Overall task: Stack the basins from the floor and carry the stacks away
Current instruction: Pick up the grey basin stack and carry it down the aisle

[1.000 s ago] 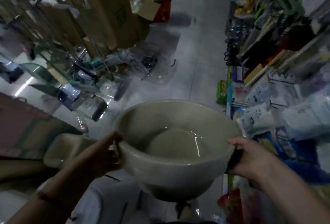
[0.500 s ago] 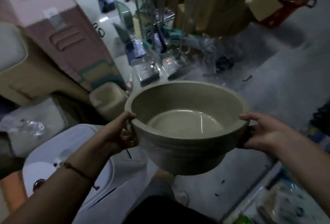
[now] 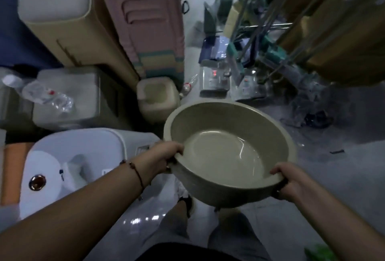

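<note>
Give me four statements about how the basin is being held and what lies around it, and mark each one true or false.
1. Both hands grip the round beige plastic basin at opposite rims: left hand, right hand. True.
2. The basin is full of water. False: it is empty.
3. A thin cord bracelet sits on the left wrist. True.
4. The basin rests on the grey floor. False: it is held in the air above it.

The room is dim and the picture is soft and blurry. Edges bend outward. Small bright glints shine inside the basin (image 3: 229,152).
</note>
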